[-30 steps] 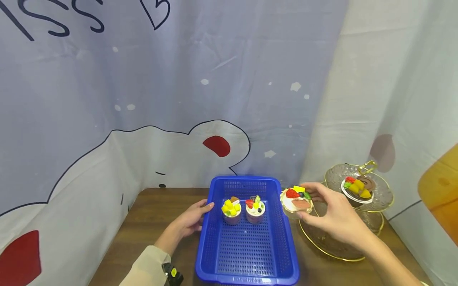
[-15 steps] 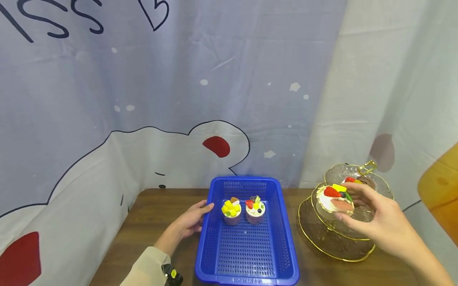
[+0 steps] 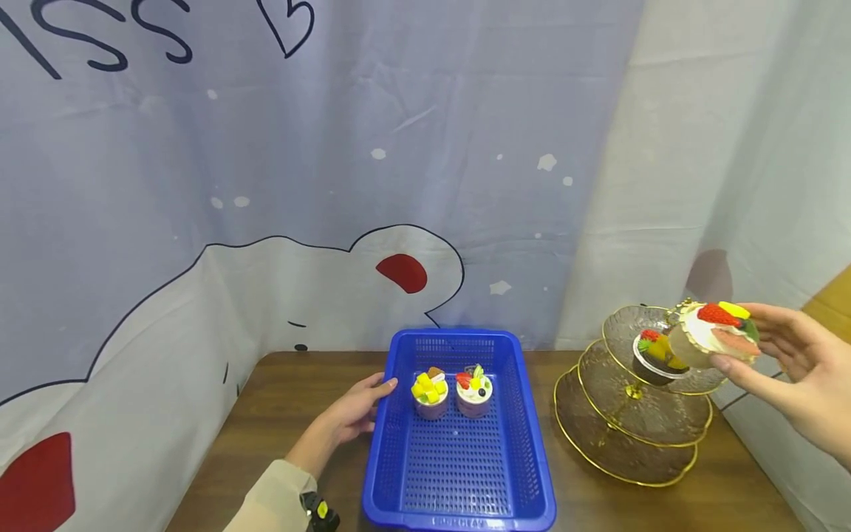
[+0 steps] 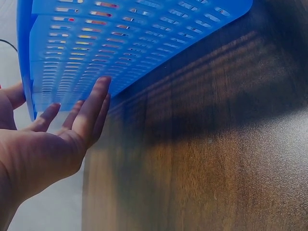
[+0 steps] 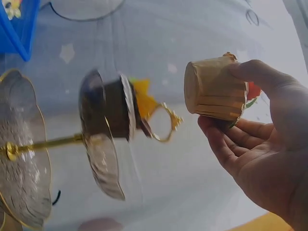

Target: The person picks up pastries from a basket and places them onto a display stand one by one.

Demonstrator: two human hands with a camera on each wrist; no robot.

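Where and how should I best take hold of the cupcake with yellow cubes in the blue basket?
I would grip the yellow-cubed cupcake by its cup wall, below the topping, coming from above and pinching its near and far sides. It stands upright; another cupcake stands close on the right, the wall of the blue basket on the left.

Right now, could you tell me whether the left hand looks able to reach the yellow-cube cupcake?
Probably yes: the left hand touches the blue basket, the yellow-cube cupcake sits near its left wall, and the open top leaves a way over.
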